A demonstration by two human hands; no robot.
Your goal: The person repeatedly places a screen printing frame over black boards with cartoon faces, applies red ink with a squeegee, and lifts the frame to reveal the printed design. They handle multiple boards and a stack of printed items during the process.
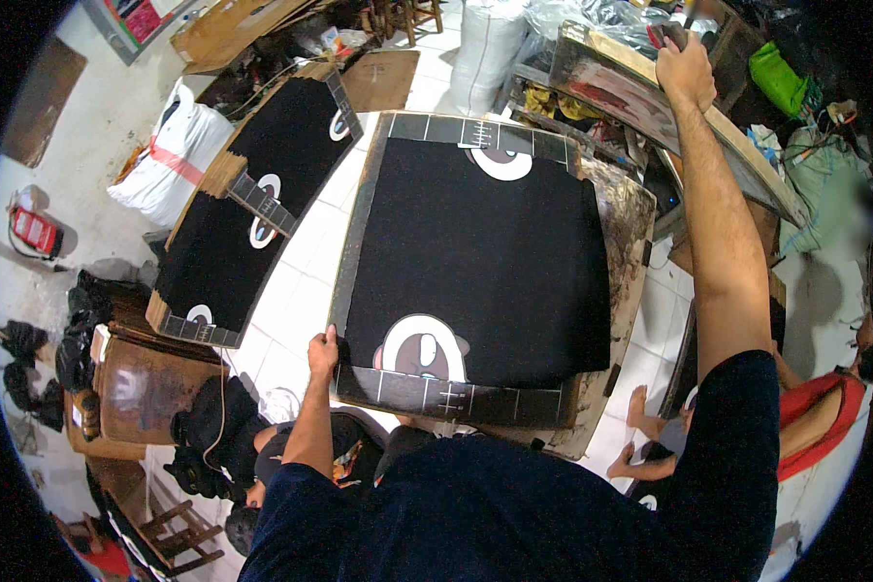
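A large panel (475,242) with black fabric, white cartoon-eye prints at top and bottom and gridded dark end strips lies on a worn board (629,238) before me. My left hand (324,347) grips the panel's left edge near the bottom. My right arm is raised to the upper right, where my right hand (686,73) is closed round a dark handled object, too small to make out, above a tilted wooden-framed screen (619,92) with reddish smears. At the left, a similar long board (204,262) carries black fabric with eye prints.
A white sack (165,170), fire extinguisher (35,228), brown case (150,388) and dark bags line the left. Plastic-wrapped bundles (485,53) and a green bag (776,78) crowd the back. Other people's bare feet (640,461) and legs are at lower right; others sit at lower left.
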